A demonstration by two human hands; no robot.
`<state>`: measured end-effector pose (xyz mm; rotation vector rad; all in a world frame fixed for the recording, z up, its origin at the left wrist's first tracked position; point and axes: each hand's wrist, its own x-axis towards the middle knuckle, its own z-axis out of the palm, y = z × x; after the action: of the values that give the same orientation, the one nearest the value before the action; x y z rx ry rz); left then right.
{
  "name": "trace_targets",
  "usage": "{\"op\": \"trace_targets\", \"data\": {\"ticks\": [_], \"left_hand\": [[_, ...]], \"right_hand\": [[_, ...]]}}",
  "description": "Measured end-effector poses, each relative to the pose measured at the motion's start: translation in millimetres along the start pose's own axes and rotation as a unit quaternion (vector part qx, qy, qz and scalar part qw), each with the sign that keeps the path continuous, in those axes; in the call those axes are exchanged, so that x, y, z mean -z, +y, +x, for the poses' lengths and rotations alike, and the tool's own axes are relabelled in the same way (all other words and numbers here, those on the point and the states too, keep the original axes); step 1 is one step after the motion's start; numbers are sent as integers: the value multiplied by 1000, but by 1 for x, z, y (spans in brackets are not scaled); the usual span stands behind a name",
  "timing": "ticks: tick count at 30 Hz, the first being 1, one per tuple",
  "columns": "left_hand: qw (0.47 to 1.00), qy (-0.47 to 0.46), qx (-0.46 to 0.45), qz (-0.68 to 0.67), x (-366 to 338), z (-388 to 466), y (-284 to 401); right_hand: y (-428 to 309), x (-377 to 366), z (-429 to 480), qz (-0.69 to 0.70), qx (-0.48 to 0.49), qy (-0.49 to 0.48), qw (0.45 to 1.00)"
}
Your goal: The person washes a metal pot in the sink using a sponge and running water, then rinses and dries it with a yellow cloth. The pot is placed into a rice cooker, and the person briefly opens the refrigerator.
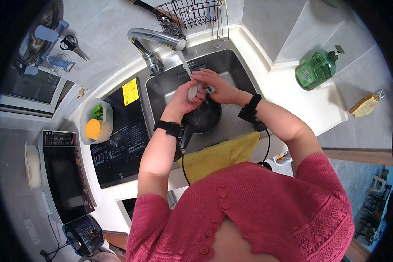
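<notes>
Water runs from the chrome tap [157, 37] onto my hands over the stainless steel sink [239, 65]. My left hand [182, 100] is closed around a small whitish object [193, 92], too covered by fingers to name exactly. My right hand [219, 85] lies over it from the other side, fingers stretched across the top of my left fingers. Whether the right fingers also grip the object is hidden. Just below both hands a black pan [205, 118] sits in the sink, its handle [187, 134] pointing toward me beside my left wrist.
A yellow cloth [221, 155] hangs over the front edge. Left stands a black cooktop [119, 144] with a plastic container [109, 122] holding green vegetables. A green pump bottle [314, 70] stands right. Behind the sink are a wire basket [191, 14] and steel scourer [173, 29].
</notes>
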<state>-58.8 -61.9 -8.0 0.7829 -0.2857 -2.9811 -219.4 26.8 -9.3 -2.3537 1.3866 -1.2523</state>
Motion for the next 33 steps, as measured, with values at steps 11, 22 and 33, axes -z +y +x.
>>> {"op": "trace_targets", "data": {"ticks": [11,22,33], "left_hand": [[993,-90,57,48,2,-38,-27],[469,137,-358,796,25,-14,-41],[277,337,-239,867,31,-2,-57]], "right_hand": [[-26,-7,9,-92,13,-92,991],[-27,-26,2,-228,-101,-262,932],[5,-37,9,23,-292,-432,853]]}}
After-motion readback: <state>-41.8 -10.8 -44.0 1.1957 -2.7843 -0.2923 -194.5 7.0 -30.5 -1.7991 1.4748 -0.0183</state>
